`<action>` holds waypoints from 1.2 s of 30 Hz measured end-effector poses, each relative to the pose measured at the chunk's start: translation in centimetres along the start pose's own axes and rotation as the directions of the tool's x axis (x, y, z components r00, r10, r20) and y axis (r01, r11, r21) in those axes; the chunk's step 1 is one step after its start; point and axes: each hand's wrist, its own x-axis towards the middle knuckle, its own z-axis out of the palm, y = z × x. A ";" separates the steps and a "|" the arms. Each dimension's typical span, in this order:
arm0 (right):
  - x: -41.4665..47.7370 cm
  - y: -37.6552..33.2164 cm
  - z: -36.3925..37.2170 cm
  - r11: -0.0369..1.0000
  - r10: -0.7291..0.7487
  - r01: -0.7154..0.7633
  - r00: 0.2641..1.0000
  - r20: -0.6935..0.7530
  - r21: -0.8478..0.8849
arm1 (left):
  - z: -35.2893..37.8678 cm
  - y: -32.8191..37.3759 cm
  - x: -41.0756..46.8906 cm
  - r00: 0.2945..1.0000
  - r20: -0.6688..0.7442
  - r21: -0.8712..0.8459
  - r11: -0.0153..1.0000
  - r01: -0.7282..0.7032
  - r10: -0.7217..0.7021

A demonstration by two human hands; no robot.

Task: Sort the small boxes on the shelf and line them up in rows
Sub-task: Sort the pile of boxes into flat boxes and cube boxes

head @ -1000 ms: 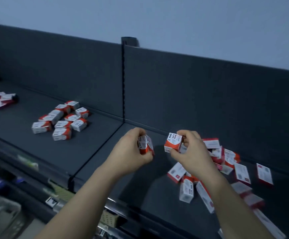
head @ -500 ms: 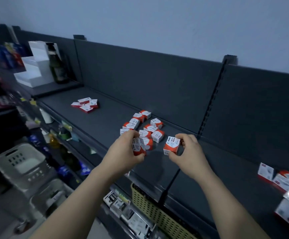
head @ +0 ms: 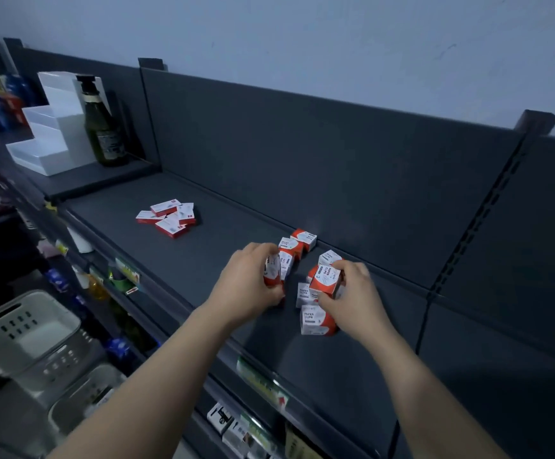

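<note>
Red-and-white, one small box (head: 272, 272) is gripped by the curled left hand (head: 248, 284) and a second box (head: 325, 280) by the right hand (head: 355, 294), both held at the cluster (head: 304, 238) on the shelf (head: 203, 260); placing is judged in hand, and squaring each into a row is called for next

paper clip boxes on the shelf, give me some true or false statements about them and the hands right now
1. The left hand grips a paper clip box. True.
2. The right hand holds nothing. False: it grips a second paper clip box, printed face showing.
3. The pile of flat boxes lies on the shelf apart from the hands, to their left. True.
4. The green bottle stands among the paper clip boxes. False: it stands at the far left, beside the white stepped stand.
</note>
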 end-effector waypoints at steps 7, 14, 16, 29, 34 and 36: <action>5.6 0.8 1.3 0.998 0.059 -0.059 0.998 -0.023 -0.008 | 2.0 -1.0 7.7 0.991 0.112 0.063 0.994 -0.087 0.080; 7.8 1.8 2.8 0.990 0.139 -0.140 0.989 -0.045 -0.012 | 4.7 -1.8 11.8 0.949 0.278 -0.005 0.988 -0.152 0.148; 7.8 1.9 3.1 0.988 0.156 -0.156 0.986 -0.054 0.004 | 5.3 -2.3 12.3 0.936 0.312 -0.039 0.987 -0.157 0.161; 4.7 -1.0 2.2 0.970 0.203 -0.228 0.949 -0.242 -0.083 | 4.5 -3.6 13.8 0.862 0.389 -0.028 0.939 -0.342 0.326; 1.2 -1.2 1.2 0.957 0.184 -0.249 0.917 -0.355 -0.148 | 3.6 -1.8 11.7 0.851 0.227 -0.041 0.878 -0.477 0.473; -0.6 -1.1 0.6 0.935 0.193 -0.285 0.908 -0.372 -0.210 | 3.7 -0.7 10.6 0.833 0.197 -0.077 0.855 -0.512 0.517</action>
